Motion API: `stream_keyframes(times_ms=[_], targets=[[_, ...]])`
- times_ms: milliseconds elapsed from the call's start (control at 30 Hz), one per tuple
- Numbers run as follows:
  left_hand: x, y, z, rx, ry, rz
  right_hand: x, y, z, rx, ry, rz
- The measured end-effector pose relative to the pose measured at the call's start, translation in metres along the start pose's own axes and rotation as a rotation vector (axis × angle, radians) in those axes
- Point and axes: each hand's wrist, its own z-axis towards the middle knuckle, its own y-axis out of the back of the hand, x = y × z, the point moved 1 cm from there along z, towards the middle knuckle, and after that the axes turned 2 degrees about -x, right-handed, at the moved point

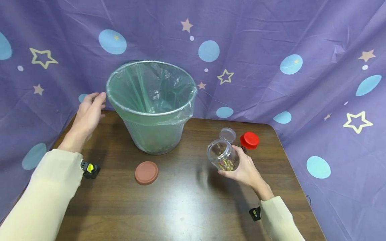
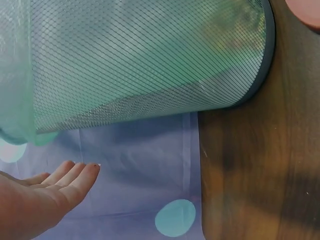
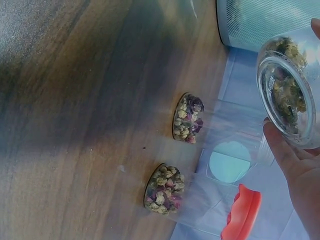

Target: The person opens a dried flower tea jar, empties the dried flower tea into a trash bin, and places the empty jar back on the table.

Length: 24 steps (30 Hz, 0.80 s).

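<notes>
My right hand (image 1: 245, 167) grips a clear jar (image 1: 214, 154), tilted with its open mouth toward the upper left, above the table. Dried flower buds (image 1: 228, 164) lie inside; the right wrist view shows the jar's round base (image 3: 287, 100). At the left, my left hand (image 1: 88, 113) is raised beside the rim of a mesh bin (image 1: 153, 134) lined with a green plastic bag (image 1: 135, 90). In the left wrist view its fingers (image 2: 75, 182) look relaxed and apart from the bin, holding nothing.
Behind the held jar stand two clear jars of dried buds, one with a red lid (image 1: 250, 140), the other with a clear top (image 1: 228, 134). A reddish-brown round lid (image 1: 146, 172) lies on the wooden table (image 1: 181, 207). A purple curtain (image 1: 253, 33) hangs behind.
</notes>
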Motion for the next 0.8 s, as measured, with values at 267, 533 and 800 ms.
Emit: stream_keyframes(times_ms=[267, 533, 800], targets=[[-0.018, -0.003, 0.001, -0.022, -0.005, -0.019, 0.001, 0.0, -0.001, 0.008, -0.003, -0.009], [-0.042, -0.003, 0.01, -0.047, -0.01, 0.082, 0.0, 0.0, 0.0, 0.007, -0.002, -0.016], [-0.047, -0.007, 0.017, -0.032, 0.02, 0.13, 0.002, -0.001, 0.003, 0.018, -0.005, -0.016]])
